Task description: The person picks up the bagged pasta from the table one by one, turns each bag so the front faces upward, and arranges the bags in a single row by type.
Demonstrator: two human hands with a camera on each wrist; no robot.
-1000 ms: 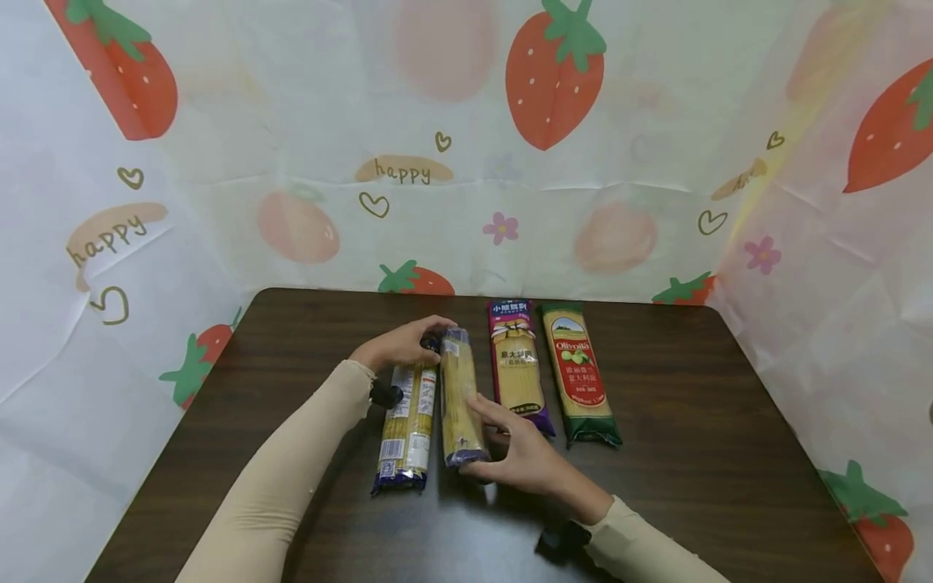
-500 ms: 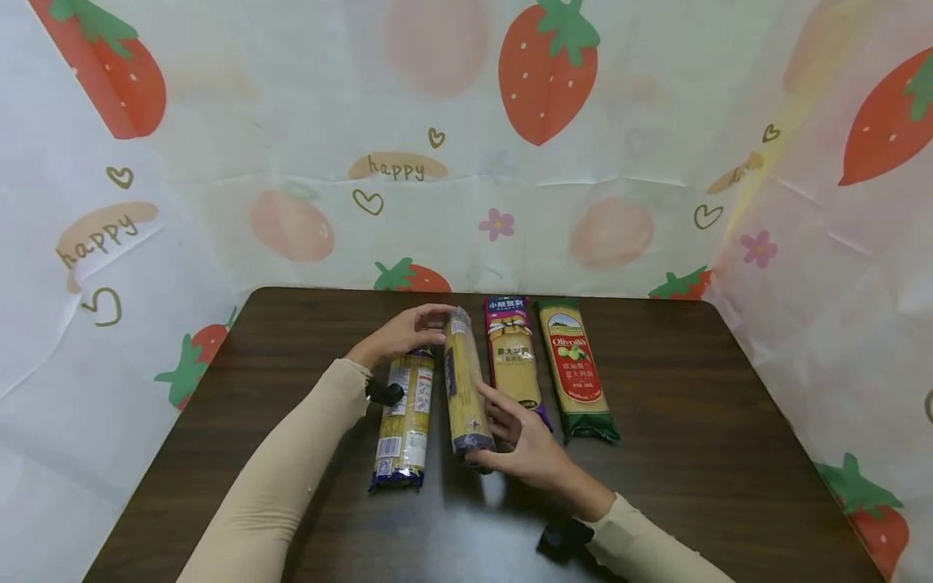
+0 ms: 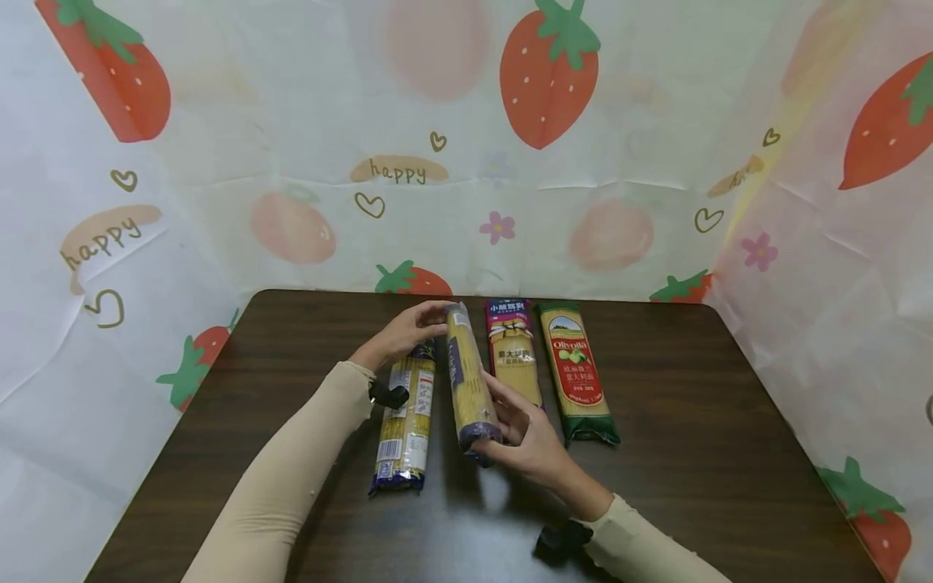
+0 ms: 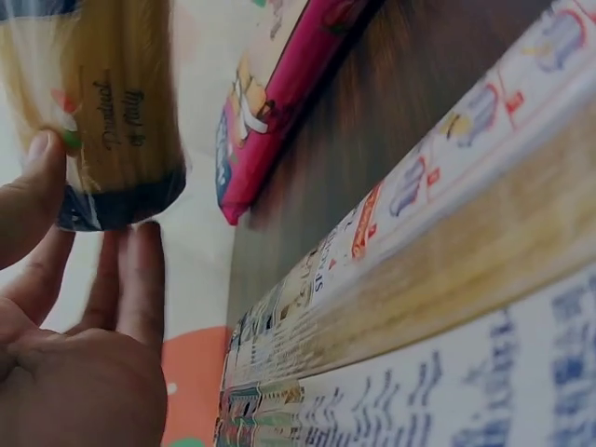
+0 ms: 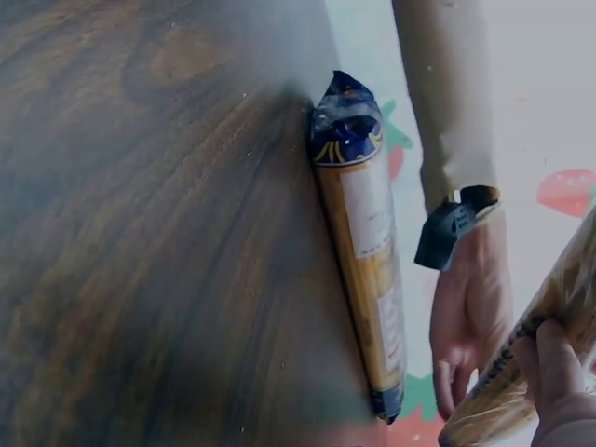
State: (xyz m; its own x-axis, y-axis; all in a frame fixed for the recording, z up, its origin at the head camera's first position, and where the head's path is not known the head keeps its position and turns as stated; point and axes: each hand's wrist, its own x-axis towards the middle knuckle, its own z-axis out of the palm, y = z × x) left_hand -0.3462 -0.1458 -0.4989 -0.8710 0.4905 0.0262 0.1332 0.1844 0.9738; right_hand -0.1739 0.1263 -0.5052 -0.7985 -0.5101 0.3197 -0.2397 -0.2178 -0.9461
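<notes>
Both hands hold a clear packet of spaghetti (image 3: 470, 376) with dark blue ends, up off the table and tilted. My left hand (image 3: 404, 334) grips its far end; in the left wrist view the thumb (image 4: 37, 196) presses the packet's side and the fingers reach under its end. Around the near end curls my right hand (image 3: 535, 445), thumb at the blue end and fingers along the side. Below my left forearm, a second blue-ended spaghetti packet (image 3: 405, 425) lies on the table. Just right of the held packet is a purple-pink pasta packet (image 3: 513, 356), partly covered by it.
A green and red pasta packet (image 3: 578, 372) lies at the right end of the row on the dark wooden table (image 3: 678, 453). Behind the table hangs a white sheet (image 3: 437, 227) printed with strawberries. Black camera mounts sit on both wrists.
The held spaghetti packet has come up off the table, its near end shifting slightly right. It has rolled so its blue label shows. Both hands moved with it; the other packets stay put.
</notes>
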